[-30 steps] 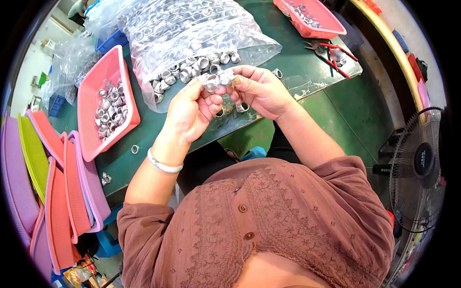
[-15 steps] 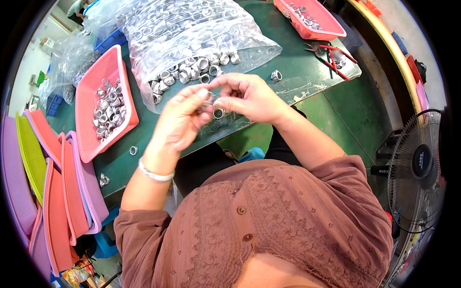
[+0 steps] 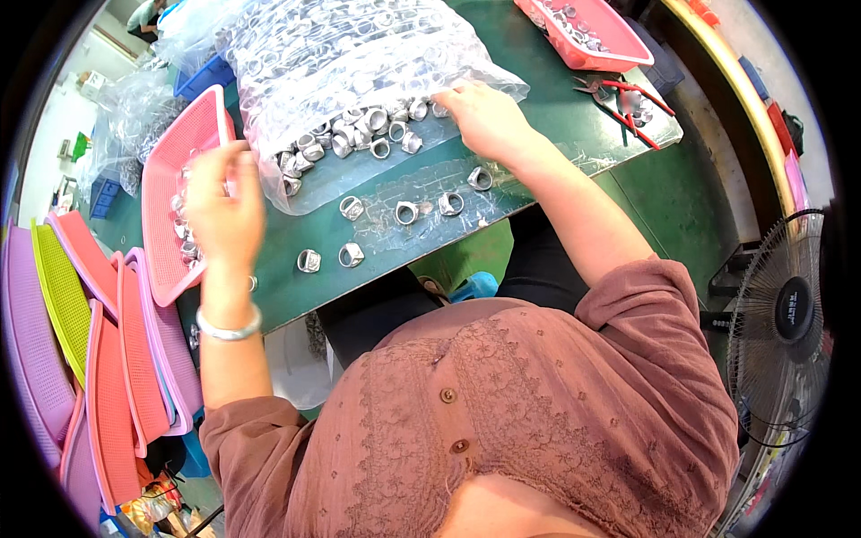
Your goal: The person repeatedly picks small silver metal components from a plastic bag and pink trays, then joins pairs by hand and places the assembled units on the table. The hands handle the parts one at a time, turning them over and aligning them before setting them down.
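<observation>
My left hand point(image 3: 226, 204), blurred by motion, is over the right rim of the pink basket point(image 3: 231, 117), which holds a heap of silvery metal rings point(image 3: 184, 242). Whether its fingers grip anything is hidden. At the mouth of a clear plastic bag point(image 3: 350, 54) full of rings, my right hand point(image 3: 484, 117) curls its fingertips onto a ring point(image 3: 439, 109) at the pile's right end. Several loose rings lie nearer me on the green table, among them a signet-shaped ring point(image 3: 351, 255) and another ring point(image 3: 406, 212).
Red-handled pliers point(image 3: 625, 103) lie at the table's right end, below a second pink basket point(image 3: 596, 59). Stacked purple, green and coral baskets point(image 3: 117, 386) stand at the left. A black fan point(image 3: 789, 309) is on the right. A person point(image 3: 143, 20) is far back left.
My hands, together around a ring before, have parted. The left went left to the pink basket, the right forward to the bag's mouth. Loose rings on the table are now uncovered.
</observation>
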Action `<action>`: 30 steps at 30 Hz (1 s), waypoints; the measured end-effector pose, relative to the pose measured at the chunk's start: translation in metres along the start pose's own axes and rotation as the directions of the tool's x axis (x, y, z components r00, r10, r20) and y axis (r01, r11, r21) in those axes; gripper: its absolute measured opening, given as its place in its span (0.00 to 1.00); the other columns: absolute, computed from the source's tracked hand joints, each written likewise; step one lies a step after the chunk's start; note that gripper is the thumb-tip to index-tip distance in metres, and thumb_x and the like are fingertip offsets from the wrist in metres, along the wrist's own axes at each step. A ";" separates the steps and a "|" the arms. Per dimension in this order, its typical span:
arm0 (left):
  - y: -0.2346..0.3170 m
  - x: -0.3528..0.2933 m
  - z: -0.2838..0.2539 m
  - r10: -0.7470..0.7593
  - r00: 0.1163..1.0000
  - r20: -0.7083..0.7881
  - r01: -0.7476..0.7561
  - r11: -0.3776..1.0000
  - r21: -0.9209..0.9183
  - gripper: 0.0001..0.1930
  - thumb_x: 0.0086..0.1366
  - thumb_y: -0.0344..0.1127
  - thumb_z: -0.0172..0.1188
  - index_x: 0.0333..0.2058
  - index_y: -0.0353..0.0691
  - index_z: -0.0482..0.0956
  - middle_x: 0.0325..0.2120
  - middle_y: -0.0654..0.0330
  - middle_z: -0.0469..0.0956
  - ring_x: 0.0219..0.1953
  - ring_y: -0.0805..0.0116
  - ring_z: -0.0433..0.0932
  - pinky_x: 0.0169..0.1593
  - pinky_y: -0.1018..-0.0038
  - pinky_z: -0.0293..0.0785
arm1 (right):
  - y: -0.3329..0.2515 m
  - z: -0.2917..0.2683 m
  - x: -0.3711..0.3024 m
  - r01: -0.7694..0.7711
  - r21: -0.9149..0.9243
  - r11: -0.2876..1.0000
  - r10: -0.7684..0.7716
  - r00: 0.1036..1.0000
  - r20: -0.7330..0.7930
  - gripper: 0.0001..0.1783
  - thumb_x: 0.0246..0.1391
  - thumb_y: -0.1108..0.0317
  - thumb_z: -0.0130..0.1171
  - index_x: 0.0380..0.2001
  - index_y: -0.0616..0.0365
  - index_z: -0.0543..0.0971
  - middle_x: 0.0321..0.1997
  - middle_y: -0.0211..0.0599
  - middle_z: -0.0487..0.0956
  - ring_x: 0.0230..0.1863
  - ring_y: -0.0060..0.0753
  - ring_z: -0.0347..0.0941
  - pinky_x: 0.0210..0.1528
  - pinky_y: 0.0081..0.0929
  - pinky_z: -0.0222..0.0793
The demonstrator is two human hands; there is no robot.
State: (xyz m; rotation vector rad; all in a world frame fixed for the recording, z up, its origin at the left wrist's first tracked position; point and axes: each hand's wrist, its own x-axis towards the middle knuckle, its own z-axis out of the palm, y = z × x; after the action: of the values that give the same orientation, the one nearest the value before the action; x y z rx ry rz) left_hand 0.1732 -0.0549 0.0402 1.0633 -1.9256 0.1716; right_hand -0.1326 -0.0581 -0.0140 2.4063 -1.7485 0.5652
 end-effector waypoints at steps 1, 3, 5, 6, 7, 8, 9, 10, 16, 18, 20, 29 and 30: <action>0.017 -0.007 0.012 -0.040 0.992 0.116 0.054 0.992 -0.114 0.06 0.55 0.29 0.58 0.32 0.36 0.76 0.23 0.57 0.75 0.23 0.65 0.73 0.30 0.72 0.70 | -0.001 -0.003 0.002 -0.024 -0.009 1.000 0.024 0.999 0.025 0.16 0.45 0.75 0.47 0.40 0.53 0.74 0.37 0.41 0.74 0.41 0.43 0.71 0.40 0.35 0.69; 0.039 -0.017 0.041 0.011 0.958 0.285 0.070 0.959 -0.274 0.08 0.54 0.32 0.59 0.32 0.36 0.76 0.24 0.54 0.76 0.23 0.62 0.75 0.29 0.71 0.71 | -0.002 -0.003 0.004 -0.033 -0.020 0.999 0.034 0.999 0.025 0.13 0.46 0.73 0.47 0.37 0.54 0.75 0.35 0.41 0.75 0.40 0.43 0.72 0.39 0.35 0.70; 0.062 -0.009 0.061 -0.115 0.859 0.499 0.237 0.953 -0.188 0.11 0.54 0.37 0.58 0.34 0.37 0.76 0.24 0.54 0.76 0.26 0.59 0.76 0.31 0.69 0.71 | 0.000 -0.001 0.003 -0.013 -0.029 1.000 0.013 1.000 -0.017 0.11 0.47 0.72 0.46 0.34 0.55 0.74 0.34 0.40 0.75 0.38 0.44 0.73 0.38 0.35 0.70; 0.067 -0.005 0.074 -0.135 0.826 0.547 0.240 0.963 -0.123 0.12 0.54 0.35 0.58 0.35 0.36 0.76 0.22 0.53 0.76 0.24 0.63 0.76 0.29 0.72 0.70 | 0.001 -0.001 0.002 -0.021 -0.040 0.999 0.022 1.000 0.011 0.10 0.46 0.72 0.47 0.34 0.55 0.74 0.34 0.40 0.75 0.38 0.43 0.73 0.38 0.35 0.70; 0.068 -0.003 0.088 -0.149 0.808 0.569 0.210 0.977 -0.044 0.12 0.54 0.36 0.58 0.35 0.36 0.76 0.22 0.52 0.76 0.24 0.61 0.76 0.29 0.70 0.70 | 0.001 -0.001 0.003 -0.026 -0.051 0.998 0.028 0.999 0.038 0.10 0.46 0.71 0.48 0.34 0.55 0.74 0.34 0.40 0.75 0.39 0.43 0.73 0.38 0.35 0.70; 0.068 -0.002 0.100 -0.165 0.791 0.589 0.178 0.983 0.036 0.12 0.54 0.37 0.57 0.35 0.36 0.76 0.21 0.51 0.76 0.24 0.59 0.76 0.30 0.69 0.70 | 0.002 -0.001 0.003 -0.030 -0.061 0.998 0.034 0.997 0.066 0.10 0.45 0.71 0.48 0.33 0.55 0.75 0.34 0.40 0.75 0.39 0.43 0.73 0.38 0.35 0.70; 0.070 -0.001 0.108 -0.149 0.789 0.596 0.141 0.988 0.060 0.12 0.55 0.38 0.56 0.34 0.36 0.76 0.21 0.50 0.76 0.25 0.57 0.76 0.30 0.68 0.70 | 0.004 0.000 0.001 -0.026 -0.019 0.999 0.027 0.999 0.041 0.10 0.44 0.71 0.50 0.33 0.55 0.75 0.33 0.41 0.76 0.38 0.43 0.73 0.38 0.35 0.70; 0.071 0.001 0.114 -0.134 0.787 0.602 0.105 0.991 0.084 0.12 0.55 0.38 0.56 0.34 0.35 0.76 0.20 0.50 0.75 0.25 0.56 0.76 0.31 0.67 0.70 | 0.007 0.000 -0.001 -0.021 0.024 1.000 0.020 1.000 0.016 0.09 0.44 0.71 0.52 0.32 0.55 0.76 0.33 0.41 0.76 0.37 0.44 0.73 0.37 0.35 0.70; 0.060 0.005 0.110 -0.295 0.606 0.739 0.626 0.750 -0.215 0.08 0.59 0.33 0.53 0.32 0.33 0.75 0.20 0.59 0.76 0.21 0.75 0.74 0.25 0.81 0.68 | 0.004 -0.013 -0.017 -0.199 0.656 0.728 0.186 0.978 0.091 0.10 0.41 0.70 0.63 0.31 0.57 0.79 0.24 0.37 0.78 0.27 0.29 0.74 0.33 0.24 0.69; 0.058 0.003 0.097 -0.239 0.492 0.837 0.850 0.337 -0.404 0.07 0.61 0.32 0.51 0.34 0.35 0.74 0.23 0.61 0.77 0.21 0.77 0.73 0.24 0.85 0.66 | -0.001 -0.012 -0.023 -0.212 0.823 0.528 0.208 0.971 0.116 0.11 0.42 0.71 0.63 0.32 0.60 0.79 0.24 0.33 0.78 0.26 0.21 0.72 0.32 0.19 0.68; 0.059 0.000 0.087 -0.215 0.429 0.877 0.903 0.106 -0.416 0.07 0.62 0.32 0.51 0.34 0.36 0.74 0.24 0.61 0.77 0.22 0.76 0.75 0.24 0.84 0.69 | -0.010 -0.009 -0.030 -0.121 0.939 0.323 0.201 0.978 0.057 0.11 0.44 0.72 0.63 0.34 0.62 0.78 0.24 0.29 0.78 0.27 0.14 0.70 0.32 0.14 0.67; 0.066 -0.013 0.073 -0.009 0.390 0.921 0.849 -0.383 -0.363 0.06 0.63 0.30 0.50 0.34 0.35 0.73 0.25 0.58 0.77 0.22 0.75 0.76 0.24 0.84 0.72 | -0.028 -0.012 -0.036 -0.008 0.989 0.146 0.106 0.994 -0.008 0.11 0.45 0.81 0.59 0.35 0.65 0.77 0.39 0.35 0.77 0.40 0.22 0.72 0.45 0.21 0.69; 0.067 -0.013 0.072 -0.003 0.387 0.922 0.846 -0.397 -0.356 0.06 0.63 0.30 0.50 0.34 0.35 0.72 0.25 0.58 0.77 0.22 0.75 0.76 0.24 0.84 0.72 | -0.029 -0.016 -0.036 -0.016 0.988 0.153 0.101 0.995 0.000 0.11 0.45 0.81 0.58 0.35 0.65 0.77 0.39 0.35 0.77 0.41 0.22 0.72 0.45 0.21 0.69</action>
State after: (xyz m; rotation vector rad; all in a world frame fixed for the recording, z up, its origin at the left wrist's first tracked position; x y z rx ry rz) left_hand 0.0812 -0.0414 0.0074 0.7045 -0.9084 -2.2521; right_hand -0.1183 -0.0117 -0.0085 2.8198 -1.5928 2.5124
